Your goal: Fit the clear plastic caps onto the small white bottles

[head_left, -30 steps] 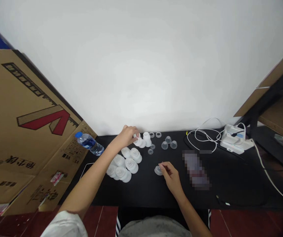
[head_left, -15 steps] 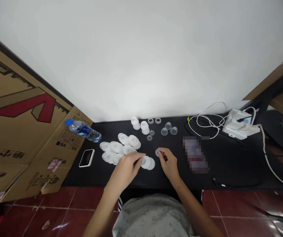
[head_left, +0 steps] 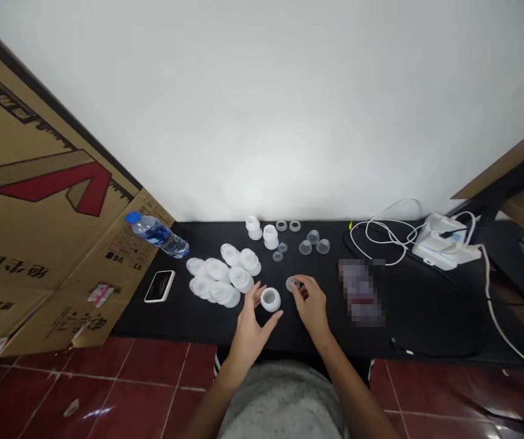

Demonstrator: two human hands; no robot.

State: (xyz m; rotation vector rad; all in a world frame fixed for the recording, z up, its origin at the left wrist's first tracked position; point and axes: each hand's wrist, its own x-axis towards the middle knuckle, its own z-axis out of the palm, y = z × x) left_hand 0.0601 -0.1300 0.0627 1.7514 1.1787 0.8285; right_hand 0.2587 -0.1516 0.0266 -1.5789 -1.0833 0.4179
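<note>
My left hand [head_left: 251, 332] is open, its thumb and fingers spread on either side of a white plastic cup-shaped piece [head_left: 270, 299] standing on the black table [head_left: 426, 323] without visibly gripping it. My right hand [head_left: 311, 306] pinches a small clear plastic piece [head_left: 292, 284] at its fingertips, low over the table. A cluster of white funnel-shaped pieces [head_left: 216, 279] lies to the left of my hands. Farther back stand two upright white pieces [head_left: 262, 231], several clear cups [head_left: 313, 242] and small clear rings [head_left: 288, 225].
A water bottle [head_left: 157, 236] with a blue cap and a black phone [head_left: 159, 286] lie at the table's left end, beside large cardboard sheets [head_left: 42, 183]. White cables [head_left: 381, 235] and a white power strip [head_left: 445, 241] sit back right. A pixelated object [head_left: 360, 291] lies right of my right hand.
My left hand has come forward from the back of the table and opened around the white piece, now standing near the front. My right hand stays at the clear piece. The view has tilted slightly.
</note>
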